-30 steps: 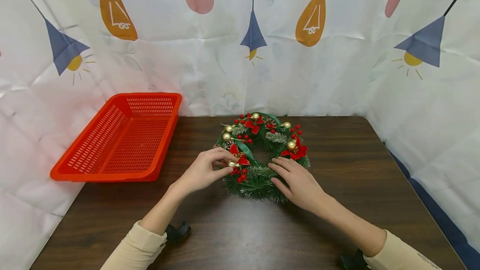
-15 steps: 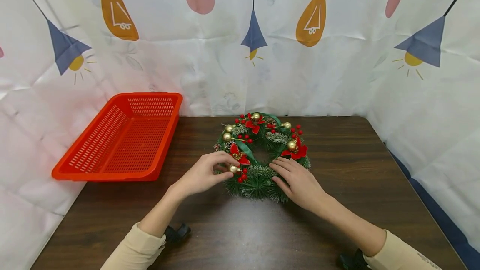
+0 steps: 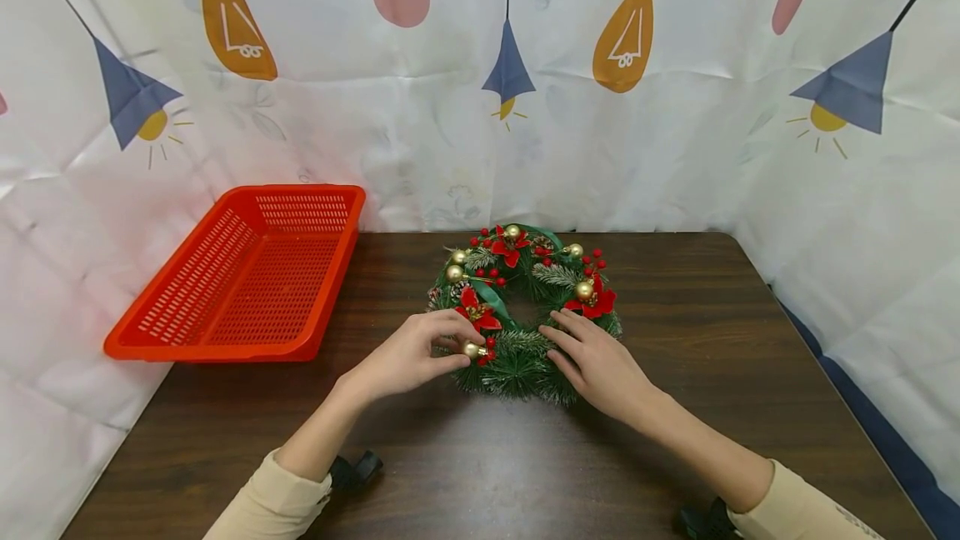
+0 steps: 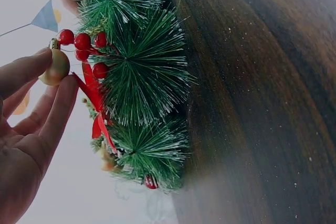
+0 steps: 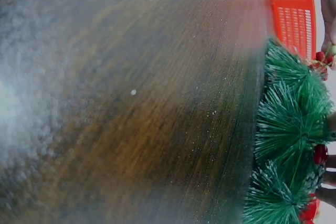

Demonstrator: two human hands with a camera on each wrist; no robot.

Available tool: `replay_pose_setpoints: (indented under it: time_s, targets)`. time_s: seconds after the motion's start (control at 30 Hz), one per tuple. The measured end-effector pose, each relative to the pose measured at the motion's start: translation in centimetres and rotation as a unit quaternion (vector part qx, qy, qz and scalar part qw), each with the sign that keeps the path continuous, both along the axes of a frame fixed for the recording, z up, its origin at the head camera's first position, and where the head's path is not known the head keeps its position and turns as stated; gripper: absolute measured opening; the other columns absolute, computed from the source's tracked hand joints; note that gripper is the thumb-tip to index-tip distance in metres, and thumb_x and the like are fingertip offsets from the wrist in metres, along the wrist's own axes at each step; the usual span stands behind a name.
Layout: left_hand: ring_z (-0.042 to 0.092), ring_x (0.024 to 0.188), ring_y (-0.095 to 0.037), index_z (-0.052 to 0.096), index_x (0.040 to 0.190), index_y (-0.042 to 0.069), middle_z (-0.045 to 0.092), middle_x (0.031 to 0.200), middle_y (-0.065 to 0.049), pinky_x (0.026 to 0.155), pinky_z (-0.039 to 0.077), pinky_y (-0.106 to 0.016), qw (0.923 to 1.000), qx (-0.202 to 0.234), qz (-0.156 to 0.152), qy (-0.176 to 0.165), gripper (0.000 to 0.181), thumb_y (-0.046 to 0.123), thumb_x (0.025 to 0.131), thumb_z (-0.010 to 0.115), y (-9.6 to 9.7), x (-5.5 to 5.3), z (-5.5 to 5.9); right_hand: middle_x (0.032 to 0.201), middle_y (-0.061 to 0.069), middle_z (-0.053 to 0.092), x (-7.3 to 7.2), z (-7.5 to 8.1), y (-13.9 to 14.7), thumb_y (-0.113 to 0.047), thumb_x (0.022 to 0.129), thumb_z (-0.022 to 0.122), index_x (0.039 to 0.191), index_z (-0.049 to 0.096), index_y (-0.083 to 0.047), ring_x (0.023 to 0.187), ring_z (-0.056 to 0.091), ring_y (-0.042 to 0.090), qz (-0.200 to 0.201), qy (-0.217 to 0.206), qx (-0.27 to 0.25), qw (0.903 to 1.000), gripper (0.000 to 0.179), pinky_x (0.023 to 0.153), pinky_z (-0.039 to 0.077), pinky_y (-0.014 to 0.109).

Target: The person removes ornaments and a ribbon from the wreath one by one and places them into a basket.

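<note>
A green Christmas wreath (image 3: 517, 377) with frosted needles, red flowers and gold balls lies on the table. My left hand (image 3: 412, 354) pinches a gold ball ornament (image 4: 56, 69) between thumb and fingertips at the wreath's near left side. Right beside the ball is a cluster of red berries (image 4: 82, 41), and a red poinsettia (image 3: 477, 312) sits just behind. On the near right part of the wreath rests my right hand (image 3: 602, 363), its fingers spread and relaxed over the needles. Those fingers show only partly in the right wrist view.
A red plastic basket (image 3: 210, 353) with slotted sides stands at the left. The dark wooden table (image 3: 720, 373) spreads to the right and in front of the wreath. A white curtain (image 3: 420, 148) printed with lamps and bulbs hangs behind the table's far edge.
My left hand has shifted the gold ball slightly toward me and to the right, leaving more of the poinsettia in view. My right hand has stayed almost in place.
</note>
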State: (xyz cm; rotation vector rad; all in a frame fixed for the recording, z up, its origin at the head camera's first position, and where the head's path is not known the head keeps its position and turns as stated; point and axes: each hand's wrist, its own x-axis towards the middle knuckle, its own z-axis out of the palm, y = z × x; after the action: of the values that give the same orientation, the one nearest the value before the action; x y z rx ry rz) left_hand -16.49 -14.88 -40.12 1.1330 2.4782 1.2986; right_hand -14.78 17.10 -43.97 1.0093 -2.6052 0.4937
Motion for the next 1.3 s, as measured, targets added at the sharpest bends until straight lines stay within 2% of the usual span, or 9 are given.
replay_pose_setpoints:
  time_s: [0.2, 0.43, 0.63, 0.8, 0.93, 1.3]
  targets:
    - [0.063, 0.098, -0.009, 0.075, 0.116, 0.018, 0.066, 0.112, 0.010, 0.081, 0.059, -0.042, 0.9998, -0.015, -0.014, 0.009, 0.030, 0.002, 0.091, 0.078, -0.3, 0.2, 0.2, 0.143, 0.021, 0.057, 0.0, -0.1, 0.0, -0.022, 0.099, 0.072, 0.137, 0.066, -0.005, 0.135, 0.052, 0.037, -0.002, -0.008, 0.001, 1.0000, 0.043, 0.107, 0.044, 0.054]
    - [0.063, 0.097, -0.013, 0.076, 0.114, 0.019, 0.066, 0.111, 0.010, 0.083, 0.060, -0.040, 0.9987, -0.037, -0.026, -0.024, 0.030, 0.001, 0.090, 0.079, -0.9, 0.3, 0.8, 0.142, 0.022, 0.058, 0.1, 0.0, 0.2, -0.022, 0.099, 0.072, 0.137, 0.066, -0.004, 0.137, 0.050, 0.038, 0.001, -0.010, -0.004, 0.9999, 0.043, 0.109, 0.043, 0.054]
    - [0.063, 0.097, -0.013, 0.076, 0.116, 0.019, 0.066, 0.112, 0.010, 0.086, 0.060, -0.038, 0.9978, -0.044, -0.032, -0.038, 0.031, 0.000, 0.091, 0.077, -1.6, 0.3, 1.0, 0.140, 0.020, 0.060, 0.0, -0.2, 0.3, -0.020, 0.098, 0.071, 0.136, 0.066, -0.003, 0.135, 0.051, 0.037, 0.001, -0.005, -0.004, 1.0000, 0.041, 0.107, 0.045, 0.053]
    - [0.063, 0.098, -0.012, 0.075, 0.117, 0.018, 0.067, 0.114, 0.010, 0.084, 0.060, -0.036, 0.9989, -0.033, -0.021, -0.025, 0.030, 0.004, 0.091, 0.079, -2.3, 0.4, 1.5, 0.138, 0.020, 0.061, -0.1, -0.1, 0.2, -0.019, 0.098, 0.071, 0.134, 0.067, -0.002, 0.135, 0.052, 0.037, 0.002, -0.004, -0.006, 1.0000, 0.040, 0.106, 0.046, 0.053]
    - [0.065, 0.097, -0.014, 0.075, 0.118, 0.016, 0.068, 0.114, 0.009, 0.086, 0.059, -0.036, 0.9995, -0.015, -0.010, -0.028, 0.028, 0.007, 0.092, 0.079, -2.8, 0.4, 2.0, 0.137, 0.020, 0.062, -0.1, 0.0, 0.2, -0.018, 0.099, 0.071, 0.132, 0.068, -0.001, 0.134, 0.053, 0.037, 0.000, -0.003, -0.004, 1.0000, 0.037, 0.106, 0.046, 0.052]
    - [0.067, 0.102, -0.014, 0.075, 0.118, 0.016, 0.069, 0.114, 0.008, 0.091, 0.058, -0.037, 0.9991, 0.027, 0.031, 0.009, 0.035, -0.002, 0.089, 0.079, -4.4, -0.3, 2.4, 0.135, 0.018, 0.063, -0.2, 0.0, 0.3, -0.016, 0.099, 0.071, 0.131, 0.068, -0.001, 0.133, 0.054, 0.037, 0.004, -0.006, -0.002, 1.0000, 0.035, 0.107, 0.046, 0.051]
